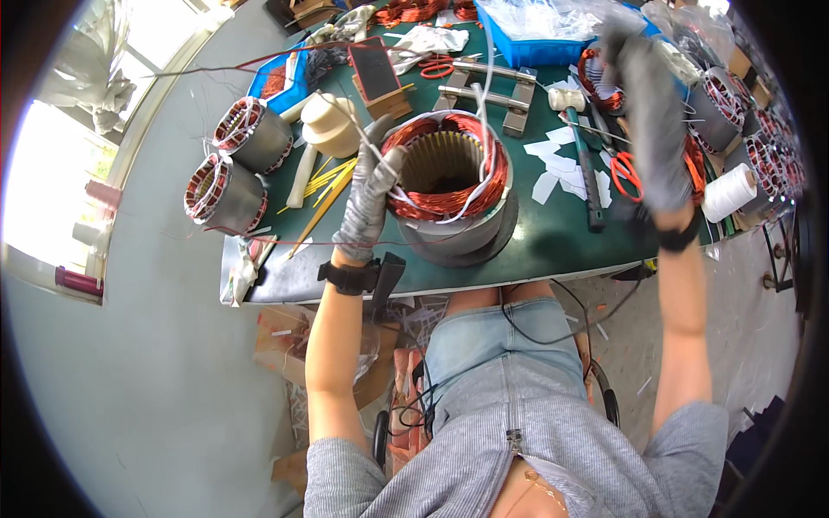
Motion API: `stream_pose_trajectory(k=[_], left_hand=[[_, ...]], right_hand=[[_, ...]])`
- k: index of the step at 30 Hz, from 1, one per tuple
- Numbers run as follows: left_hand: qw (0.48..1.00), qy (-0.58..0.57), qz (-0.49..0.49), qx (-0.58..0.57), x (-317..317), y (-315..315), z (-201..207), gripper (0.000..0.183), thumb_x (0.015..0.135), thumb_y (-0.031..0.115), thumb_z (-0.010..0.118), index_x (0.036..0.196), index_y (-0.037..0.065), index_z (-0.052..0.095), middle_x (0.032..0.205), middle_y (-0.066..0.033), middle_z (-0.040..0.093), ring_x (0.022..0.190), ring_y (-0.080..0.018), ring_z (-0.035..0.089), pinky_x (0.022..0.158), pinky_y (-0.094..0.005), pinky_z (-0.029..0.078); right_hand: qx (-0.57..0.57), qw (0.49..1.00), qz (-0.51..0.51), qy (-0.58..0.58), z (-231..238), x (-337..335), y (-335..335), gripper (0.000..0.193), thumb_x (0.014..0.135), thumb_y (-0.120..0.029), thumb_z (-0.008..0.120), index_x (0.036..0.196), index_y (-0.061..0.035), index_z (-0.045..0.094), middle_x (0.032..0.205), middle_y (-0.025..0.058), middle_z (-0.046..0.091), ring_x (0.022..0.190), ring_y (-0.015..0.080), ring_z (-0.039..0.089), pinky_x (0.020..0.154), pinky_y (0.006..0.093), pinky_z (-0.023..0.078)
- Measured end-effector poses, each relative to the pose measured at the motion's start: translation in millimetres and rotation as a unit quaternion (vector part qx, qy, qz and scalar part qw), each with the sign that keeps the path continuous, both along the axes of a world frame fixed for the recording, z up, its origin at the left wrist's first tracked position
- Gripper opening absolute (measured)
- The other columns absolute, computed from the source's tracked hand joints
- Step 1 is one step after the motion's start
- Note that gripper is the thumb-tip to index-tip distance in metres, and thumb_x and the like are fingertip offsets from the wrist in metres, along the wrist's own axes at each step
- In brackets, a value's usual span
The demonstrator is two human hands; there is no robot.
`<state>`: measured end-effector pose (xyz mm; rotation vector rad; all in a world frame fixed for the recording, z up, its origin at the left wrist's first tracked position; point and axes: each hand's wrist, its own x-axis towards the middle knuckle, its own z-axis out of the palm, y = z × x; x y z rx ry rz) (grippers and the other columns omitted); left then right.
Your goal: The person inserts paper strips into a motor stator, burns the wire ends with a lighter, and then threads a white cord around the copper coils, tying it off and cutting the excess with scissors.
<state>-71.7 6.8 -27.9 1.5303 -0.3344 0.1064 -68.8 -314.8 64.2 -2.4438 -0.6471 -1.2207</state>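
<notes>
A motor stator (458,226) stands upright on a dark round base near the table's front edge. Red-brown copper windings (494,177), tied with white cord, ring its top, and yellowish slot liners show inside the bore. My left hand (367,203), in a grey glove, is at the stator's left rim. Its thumb and fingers close around a thin pale lead (356,128) rising up and left from the windings. My right hand (652,121), also gloved, is raised over the table's right side, well apart from the stator. Motion smears its fingers, so whether it holds anything is unclear.
Two smaller stators (233,207) stand at left, beside a cream spool (330,125) and yellow sticks. Behind are a phone (375,69), a metal fixture (488,93) and a blue bin (527,43). At right lie a hammer (590,177), paper pieces, red-handled scissors (627,175) and white thread (730,193).
</notes>
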Motion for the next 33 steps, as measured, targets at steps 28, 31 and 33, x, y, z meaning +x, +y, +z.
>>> stream_pose_trajectory(k=[28,31,33], left_hand=[[0.922,-0.193,0.13,0.309,-147.3,-88.2,-58.6,0.029,0.085,0.02,0.047,0.109,0.003,0.051,0.094,-0.0128,0.056,0.086,-0.0265,0.053,0.077,-0.038,0.04],[0.912,-0.245,-0.045,0.327,-133.0,-130.9,-56.2,0.023,0.077,0.007,0.052,0.099,0.006,0.056,0.083,-0.0101,0.057,0.076,-0.0266,0.051,0.073,-0.0387,0.038],[0.915,-0.242,-0.103,0.305,-133.0,-148.2,-60.9,0.026,0.075,0.004,0.052,0.1,0.006,0.057,0.081,-0.0105,0.056,0.074,-0.0277,0.051,0.073,-0.0386,0.038]], right_hand=[[0.259,0.863,-0.434,-0.016,-181.9,-136.7,-230.8,0.032,0.08,-0.023,0.059,0.106,-0.007,0.052,0.083,0.0095,0.054,0.073,0.0197,0.052,0.067,0.0319,0.044],[0.024,0.884,-0.442,-0.153,-122.5,-103.9,-261.3,0.034,0.079,-0.028,0.059,0.108,-0.0119,0.052,0.088,0.0142,0.058,0.083,0.0278,0.056,0.074,0.0401,0.044],[0.015,0.887,-0.457,-0.065,-109.3,-81.2,-295.1,0.034,0.08,-0.031,0.057,0.107,-0.0125,0.054,0.088,0.0146,0.06,0.085,0.0285,0.057,0.075,0.0406,0.044]])
